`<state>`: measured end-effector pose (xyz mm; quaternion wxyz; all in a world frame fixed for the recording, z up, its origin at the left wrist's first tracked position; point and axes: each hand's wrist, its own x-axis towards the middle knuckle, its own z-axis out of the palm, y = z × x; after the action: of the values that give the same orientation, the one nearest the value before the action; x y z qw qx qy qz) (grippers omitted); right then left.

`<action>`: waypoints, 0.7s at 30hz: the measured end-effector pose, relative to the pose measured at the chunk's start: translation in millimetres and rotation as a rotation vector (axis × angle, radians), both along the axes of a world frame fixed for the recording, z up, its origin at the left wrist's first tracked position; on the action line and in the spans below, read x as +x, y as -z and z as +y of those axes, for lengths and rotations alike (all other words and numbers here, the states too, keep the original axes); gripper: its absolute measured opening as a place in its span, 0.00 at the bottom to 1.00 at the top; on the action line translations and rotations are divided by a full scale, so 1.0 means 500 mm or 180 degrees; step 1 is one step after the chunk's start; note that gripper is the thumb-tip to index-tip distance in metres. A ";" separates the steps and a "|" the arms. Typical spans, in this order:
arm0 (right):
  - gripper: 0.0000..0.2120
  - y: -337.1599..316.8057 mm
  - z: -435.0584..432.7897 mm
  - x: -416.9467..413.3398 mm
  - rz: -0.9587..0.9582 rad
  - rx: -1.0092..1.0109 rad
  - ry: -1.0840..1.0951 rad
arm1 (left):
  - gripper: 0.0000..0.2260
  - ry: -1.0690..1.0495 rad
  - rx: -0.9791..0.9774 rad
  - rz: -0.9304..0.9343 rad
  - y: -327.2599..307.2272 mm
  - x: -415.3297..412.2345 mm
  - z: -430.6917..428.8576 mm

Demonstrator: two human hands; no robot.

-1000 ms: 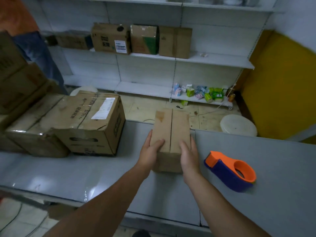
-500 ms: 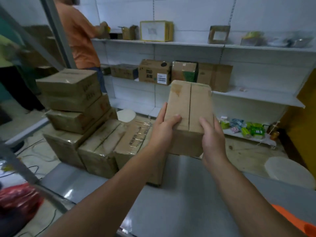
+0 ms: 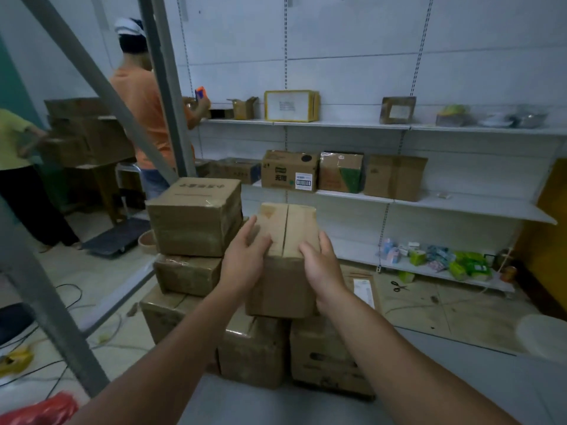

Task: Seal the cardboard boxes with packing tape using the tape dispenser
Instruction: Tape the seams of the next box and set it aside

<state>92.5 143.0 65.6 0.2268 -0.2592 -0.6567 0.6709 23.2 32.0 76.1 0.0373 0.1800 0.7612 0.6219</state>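
Small box (image 3: 283, 280): centre of view, held up between both hands; flaps closed, seam running toward 12 o'clock.
Left hand (image 3: 245, 265): grips the box's 9 o'clock side, thumb curled onto the top.
Right hand (image 3: 322, 268): grips the 3 o'clock side, thumb on top.
Stacked boxes (image 3: 194, 219): at 9 o'clock, just beside the small box.
Lower boxes (image 3: 254, 354): at 6 o'clock, on the desk (image 3: 460, 388).
Shelf boxes (image 3: 290, 170): at 12 o'clock, on a wall shelf (image 3: 460, 204).
Person in orange (image 3: 144, 111): at 10 o'clock, well apart.

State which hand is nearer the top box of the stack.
Left. The left hand grips the side of the held box facing the top stacked box; the right hand grips the opposite side, farther away.
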 end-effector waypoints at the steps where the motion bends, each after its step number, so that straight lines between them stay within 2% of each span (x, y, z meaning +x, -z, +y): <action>1: 0.27 0.004 -0.009 -0.012 -0.0040 0.0002 0.0016 | 0.24 0.0008 -0.0188 0.0131 0.005 -0.018 -0.009; 4: 0.25 0.012 -0.034 -0.034 -0.0104 0.0233 0.0052 | 0.19 0.0025 -0.0861 0.0537 0.013 -0.046 -0.029; 6: 0.25 0.023 -0.047 -0.048 -0.0255 0.0440 0.0024 | 0.16 0.0028 -0.1529 0.1119 0.019 -0.059 -0.035; 8: 0.25 0.042 -0.051 -0.058 -0.0557 0.0820 0.0004 | 0.17 0.0239 -0.2322 0.1797 0.032 -0.073 -0.034; 10: 0.25 0.060 -0.041 -0.058 -0.0927 0.1266 -0.0043 | 0.19 0.0519 -0.2749 0.2239 0.042 -0.077 -0.028; 13: 0.25 0.062 -0.017 -0.047 -0.1123 0.1370 -0.0125 | 0.23 0.0750 -0.2862 0.2295 0.046 -0.073 -0.019; 16: 0.23 0.045 0.002 -0.037 -0.1103 0.1664 0.0037 | 0.23 0.0931 -0.2542 0.1965 0.041 -0.076 -0.021; 18: 0.24 0.043 -0.001 -0.025 -0.1148 0.1969 0.0095 | 0.21 0.0975 -0.2325 0.1969 0.054 -0.080 -0.026; 21: 0.25 0.057 -0.003 -0.014 -0.1374 0.2067 -0.0247 | 0.20 0.1002 -0.2628 0.2106 0.075 -0.084 -0.023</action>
<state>85.4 141.3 37.3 0.1281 -0.2841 -0.8767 0.3663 -18.9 20.5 38.6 -0.0439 0.4479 0.8769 0.1689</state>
